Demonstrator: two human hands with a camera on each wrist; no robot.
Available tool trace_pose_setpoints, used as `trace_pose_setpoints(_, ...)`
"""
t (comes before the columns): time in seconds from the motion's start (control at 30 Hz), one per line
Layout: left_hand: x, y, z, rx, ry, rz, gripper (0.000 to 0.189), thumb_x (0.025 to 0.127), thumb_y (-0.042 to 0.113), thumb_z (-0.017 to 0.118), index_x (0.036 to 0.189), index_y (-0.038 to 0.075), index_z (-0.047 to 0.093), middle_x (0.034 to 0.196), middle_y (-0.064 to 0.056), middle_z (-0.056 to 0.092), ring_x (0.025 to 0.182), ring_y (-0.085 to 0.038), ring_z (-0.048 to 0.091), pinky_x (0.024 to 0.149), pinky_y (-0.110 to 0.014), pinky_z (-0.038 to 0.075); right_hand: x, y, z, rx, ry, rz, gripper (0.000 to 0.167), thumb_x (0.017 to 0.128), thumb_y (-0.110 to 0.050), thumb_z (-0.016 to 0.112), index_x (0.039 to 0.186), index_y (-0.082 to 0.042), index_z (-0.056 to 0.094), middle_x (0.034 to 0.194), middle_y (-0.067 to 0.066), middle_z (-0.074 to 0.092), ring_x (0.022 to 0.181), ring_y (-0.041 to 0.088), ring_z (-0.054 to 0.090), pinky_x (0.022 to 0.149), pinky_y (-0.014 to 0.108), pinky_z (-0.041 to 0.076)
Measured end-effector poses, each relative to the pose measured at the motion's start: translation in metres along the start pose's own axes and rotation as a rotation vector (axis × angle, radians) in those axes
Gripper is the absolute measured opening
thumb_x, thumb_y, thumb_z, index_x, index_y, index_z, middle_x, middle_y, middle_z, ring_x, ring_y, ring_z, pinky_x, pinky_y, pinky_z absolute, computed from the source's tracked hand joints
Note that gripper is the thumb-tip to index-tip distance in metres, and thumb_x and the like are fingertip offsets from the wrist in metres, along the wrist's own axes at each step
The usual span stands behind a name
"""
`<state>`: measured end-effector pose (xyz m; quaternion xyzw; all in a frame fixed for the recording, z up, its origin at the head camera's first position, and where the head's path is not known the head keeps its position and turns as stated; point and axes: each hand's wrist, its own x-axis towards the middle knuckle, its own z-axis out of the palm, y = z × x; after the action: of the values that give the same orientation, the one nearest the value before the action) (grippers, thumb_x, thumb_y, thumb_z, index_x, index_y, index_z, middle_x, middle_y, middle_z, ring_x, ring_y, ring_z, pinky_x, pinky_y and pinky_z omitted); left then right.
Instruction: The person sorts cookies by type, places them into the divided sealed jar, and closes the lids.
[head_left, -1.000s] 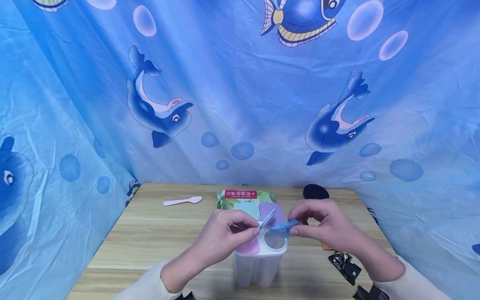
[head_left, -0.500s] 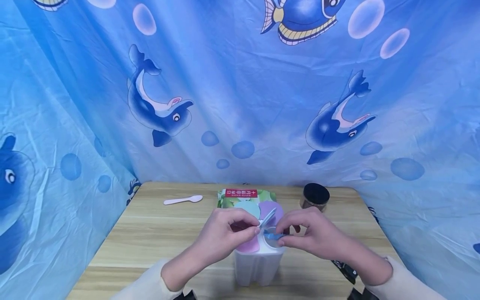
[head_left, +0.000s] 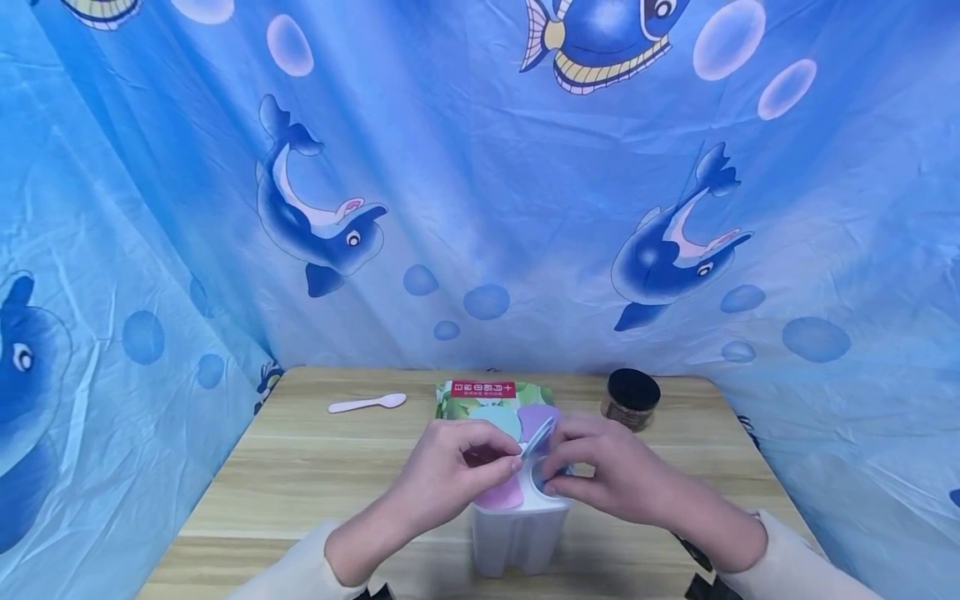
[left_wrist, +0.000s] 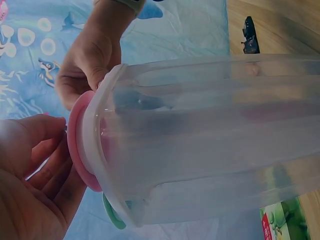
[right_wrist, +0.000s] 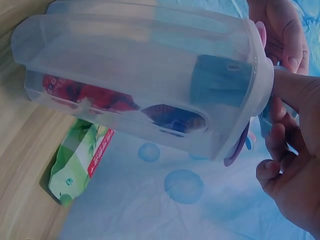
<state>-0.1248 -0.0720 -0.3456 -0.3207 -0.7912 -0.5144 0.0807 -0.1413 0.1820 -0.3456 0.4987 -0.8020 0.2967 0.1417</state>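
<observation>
A clear plastic storage container (head_left: 519,537) with a white top and several coloured flip lids stands upright on the table. My left hand (head_left: 457,467) pinches the raised light-blue lid (head_left: 538,435) and holds it up. At the uncovered opening, my right hand (head_left: 615,467) has its fingertips in the hole, gripping a blue packet (right_wrist: 222,80). Most of that packet shows through the wall inside the container, near the top, in the right wrist view. A red packet (right_wrist: 92,95) lies lower down in another compartment. The right fingertips are partly hidden by the rim.
Behind the container lies a green bag (head_left: 480,398) with a red label. A jar with a black lid (head_left: 632,400) stands at the back right, and a pale spoon (head_left: 367,403) lies at the back left. A small black packet (left_wrist: 250,37) rests on the right side.
My right hand has moved left to the opening, and the blue packet has gone down into it. The left hand has kept holding the lid up in the same place.
</observation>
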Motion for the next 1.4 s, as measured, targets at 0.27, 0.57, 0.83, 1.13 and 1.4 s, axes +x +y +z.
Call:
trace_pose_setpoints(0.27, -0.002, -0.001, 0.000, -0.004, 0.004, 0.000, 0.010, 0.087, 0.010, 0.080, 0.094, 0.017, 0.080, 0.087, 0.010, 0.076, 0.077, -0.003, 0.069, 0.070, -0.025, 0.061, -0.003, 0.001, -0.001, 0.034, 0.003, -0.001, 0.014, 0.087, -0.016, 0.083, 0.097, -0.025, 0.078, 0.093, -0.015, 0.074, 0.084, -0.001, 0.064, 0.074, 0.013, 0.051)
trace_pose_setpoints(0.57, -0.003, -0.002, 0.001, 0.008, 0.016, 0.005, 0.010, 0.086, 0.010, 0.081, 0.094, 0.017, 0.080, 0.088, 0.011, 0.076, 0.077, -0.003, 0.068, 0.070, -0.025, 0.061, -0.014, 0.018, -0.025, 0.102, 0.078, 0.192, 0.018, 0.088, -0.016, 0.082, 0.103, -0.024, 0.077, 0.096, -0.010, 0.075, 0.083, 0.003, 0.066, 0.065, 0.023, 0.055)
trace_pose_setpoints(0.83, -0.003, -0.004, 0.001, 0.018, 0.041, 0.039, 0.011, 0.085, 0.008, 0.082, 0.092, 0.016, 0.080, 0.086, 0.011, 0.075, 0.075, -0.002, 0.067, 0.068, -0.024, 0.060, -0.052, 0.066, -0.042, 0.103, 0.104, 0.446, 0.018, 0.091, -0.015, 0.079, 0.105, -0.025, 0.075, 0.094, -0.006, 0.073, 0.081, 0.008, 0.066, 0.067, 0.026, 0.056)
trace_pose_setpoints(1.13, 0.000, -0.003, -0.001, 0.020, 0.043, 0.058, 0.009, 0.086, 0.008, 0.082, 0.093, 0.014, 0.080, 0.086, 0.009, 0.075, 0.075, -0.003, 0.067, 0.068, -0.024, 0.061, -0.106, 0.120, -0.044, 0.056, 0.028, 0.634, 0.020, 0.093, -0.021, 0.077, 0.112, -0.016, 0.074, 0.102, -0.003, 0.074, 0.090, 0.007, 0.067, 0.073, 0.028, 0.058)
trace_pose_setpoints(1.4, -0.002, -0.003, -0.001, 0.014, 0.032, 0.030, 0.011, 0.086, 0.008, 0.082, 0.094, 0.015, 0.080, 0.087, 0.010, 0.076, 0.075, -0.002, 0.068, 0.069, -0.024, 0.061, -0.145, 0.155, -0.031, 0.026, -0.045, 0.779, 0.023, 0.092, -0.022, 0.078, 0.112, -0.011, 0.074, 0.106, 0.002, 0.074, 0.090, 0.009, 0.067, 0.073, 0.027, 0.057)
